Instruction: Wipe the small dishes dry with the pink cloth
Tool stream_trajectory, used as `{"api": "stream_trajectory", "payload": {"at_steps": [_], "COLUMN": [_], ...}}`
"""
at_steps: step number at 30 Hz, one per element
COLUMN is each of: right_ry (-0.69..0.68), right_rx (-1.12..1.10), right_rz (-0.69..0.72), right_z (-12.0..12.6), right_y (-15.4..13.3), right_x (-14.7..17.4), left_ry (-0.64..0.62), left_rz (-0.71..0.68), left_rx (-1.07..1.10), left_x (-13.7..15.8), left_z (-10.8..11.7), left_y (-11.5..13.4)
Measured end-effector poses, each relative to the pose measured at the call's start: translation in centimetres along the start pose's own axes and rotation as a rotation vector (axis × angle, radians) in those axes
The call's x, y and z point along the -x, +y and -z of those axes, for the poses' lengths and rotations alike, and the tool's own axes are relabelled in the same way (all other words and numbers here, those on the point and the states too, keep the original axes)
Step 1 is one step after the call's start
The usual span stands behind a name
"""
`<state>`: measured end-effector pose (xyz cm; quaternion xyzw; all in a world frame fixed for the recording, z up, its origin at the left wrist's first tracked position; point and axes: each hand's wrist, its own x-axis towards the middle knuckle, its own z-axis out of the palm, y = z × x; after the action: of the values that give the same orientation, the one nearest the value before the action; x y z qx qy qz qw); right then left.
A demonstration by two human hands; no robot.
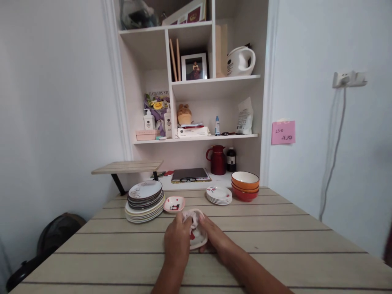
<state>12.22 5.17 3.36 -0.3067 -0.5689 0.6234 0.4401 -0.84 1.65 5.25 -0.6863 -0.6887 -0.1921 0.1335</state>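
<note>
In the head view, a small white dish (199, 239) with a red pattern is held tilted just above the table, in front of me. A pale pinkish cloth (193, 215) lies bunched against its inside. My left hand (178, 237) is closed on the cloth at the dish's left side, its fingertips partly hidden. My right hand (214, 236) grips the right rim, thumb on the edge and fingers underneath. Just beyond them, a similar square dish (174, 207) with a pink rim rests on the table.
Left on the slatted table (275, 253) stands a tall stack of plates (144, 204). Small flowered plates (219, 196) and stacked orange and red bowls (245, 188) stand right of centre. A small raised shelf (128, 166), a laptop (189, 174) and a red jug (218, 160) are behind.
</note>
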Motion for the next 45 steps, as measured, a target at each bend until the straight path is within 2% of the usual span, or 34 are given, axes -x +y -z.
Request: {"api": "stream_trajectory", "payload": {"at_steps": [5, 12, 16, 20, 25, 28, 31, 37, 42, 45], "right_ry": [0.066, 0.030, -0.040, -0.088, -0.026, 0.015, 0.027, 0.033, -0.060, -0.098], "right_rx": [0.008, 0.027, 0.013, 0.019, 0.008, -0.002, -0.004, 0.013, 0.006, 0.007], "right_rz": [-0.021, -0.025, -0.018, 0.015, 0.006, -0.016, -0.010, -0.047, 0.002, 0.023], "right_z": [-0.4, 0.0, 0.4, 0.5, 0.1, -0.1, -0.4, -0.1, 0.5, 0.6], "right_y": [-0.3, 0.1, 0.2, -0.1, 0.0, 0.0, -0.2, -0.2, 0.2, 0.1], "right_x": [0.1, -0.2, 0.0, 0.0, -0.2, -0.2, -0.2, -0.2, -0.2, -0.1], "left_ry": [-0.050, -0.126, -0.070, -0.015, 0.049, 0.054, 0.020, -0.058, 0.019, 0.091], "left_rz": [-0.062, -0.169, -0.219, -0.159, -0.020, 0.007, -0.043, -0.262, -0.294, -0.234], "left_rx": [0.010, 0.160, 0.224, 0.156, 0.037, -0.016, -0.022, 0.124, 0.159, 0.094], "left_x": [0.0, 0.2, 0.3, 0.0, -0.4, -0.4, -0.1, 0.2, 0.2, 0.1], "left_z": [-0.1, -0.8, -1.5, -1.2, -0.5, -0.4, -0.4, -1.4, -2.1, -1.8], "left_y": [0.4, -0.3, -0.4, -0.5, -1.0, -0.9, -0.5, -0.5, -0.7, -0.8]}}
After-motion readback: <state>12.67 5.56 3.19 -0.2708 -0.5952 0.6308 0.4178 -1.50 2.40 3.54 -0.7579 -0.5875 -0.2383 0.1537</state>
